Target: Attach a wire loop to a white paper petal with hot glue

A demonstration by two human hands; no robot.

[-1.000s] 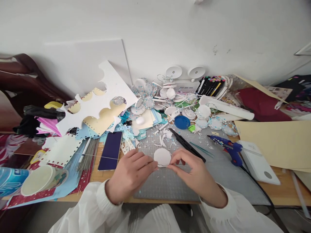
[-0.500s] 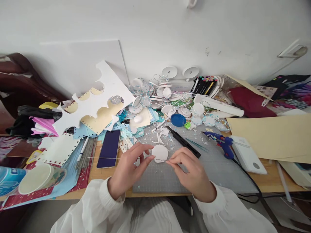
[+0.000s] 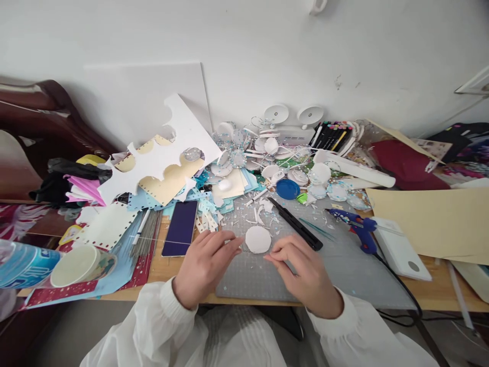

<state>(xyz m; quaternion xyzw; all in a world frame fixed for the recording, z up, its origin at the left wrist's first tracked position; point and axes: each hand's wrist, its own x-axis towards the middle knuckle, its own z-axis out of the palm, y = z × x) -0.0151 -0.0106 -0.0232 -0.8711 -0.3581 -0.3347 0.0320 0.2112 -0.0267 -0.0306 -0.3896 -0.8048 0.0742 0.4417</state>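
a black plastic cutter point(image 3: 296, 224) lies near the round white disc point(image 3: 258, 239) on the grey mat point(image 3: 260, 280); left hand point(image 3: 206, 262) and right hand point(image 3: 301, 270) pinch a thin pale wire point(image 3: 162, 240), partly hidden behind the left.

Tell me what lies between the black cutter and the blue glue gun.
In the head view, a thin teal tool, probably tweezers, lies there on the grey mat, among pale scraps.
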